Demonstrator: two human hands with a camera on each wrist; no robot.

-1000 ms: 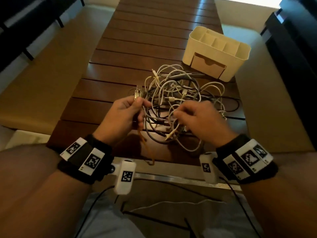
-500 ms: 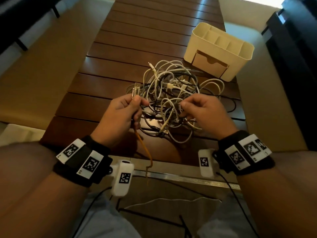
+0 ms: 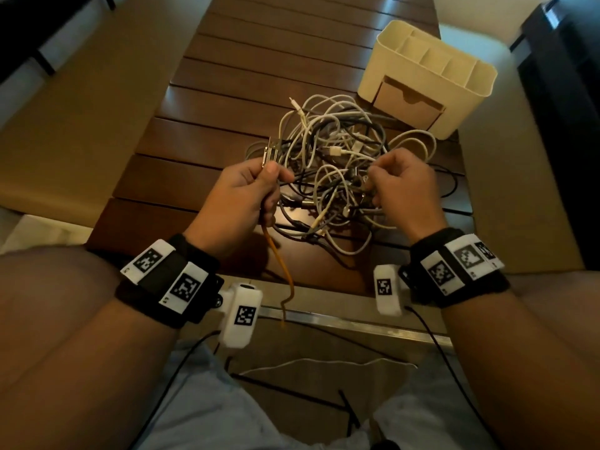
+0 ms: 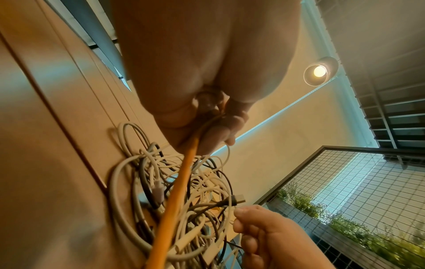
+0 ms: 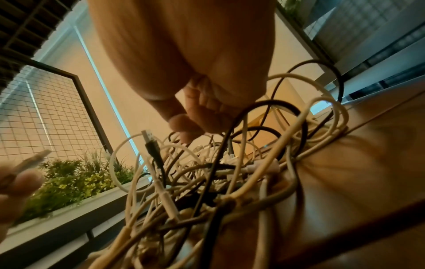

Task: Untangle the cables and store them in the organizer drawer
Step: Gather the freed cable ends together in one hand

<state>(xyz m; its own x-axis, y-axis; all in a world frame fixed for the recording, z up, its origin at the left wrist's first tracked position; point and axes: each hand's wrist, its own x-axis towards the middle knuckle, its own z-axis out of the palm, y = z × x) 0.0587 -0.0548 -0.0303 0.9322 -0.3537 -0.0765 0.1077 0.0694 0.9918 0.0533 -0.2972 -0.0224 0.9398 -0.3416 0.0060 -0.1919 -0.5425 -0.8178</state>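
A tangle of white, grey and black cables (image 3: 337,177) lies on the slatted wooden table (image 3: 201,131). My left hand (image 3: 246,196) grips an orange cable (image 3: 279,261) near its clear plug (image 3: 271,154); the cable hangs past the table's near edge. In the left wrist view the orange cable (image 4: 179,191) runs down from my curled fingers (image 4: 218,134). My right hand (image 3: 399,186) pinches strands at the tangle's right side. The right wrist view shows the tangle (image 5: 218,172) below that hand's fingers (image 5: 190,131). The cream organizer (image 3: 428,76) stands behind, its drawer (image 3: 406,99) closed.
The organizer's top compartments (image 3: 438,56) are open upward. The table's metal near edge (image 3: 341,319) runs just behind my wrists. Beige benches flank the table on both sides. A black cable loop (image 3: 451,186) trails right of the tangle.
Both hands have lifted and moved slightly forward into the tangle. The right hand shifted its pinch on the strands; the left keeps hold of the orange cable.
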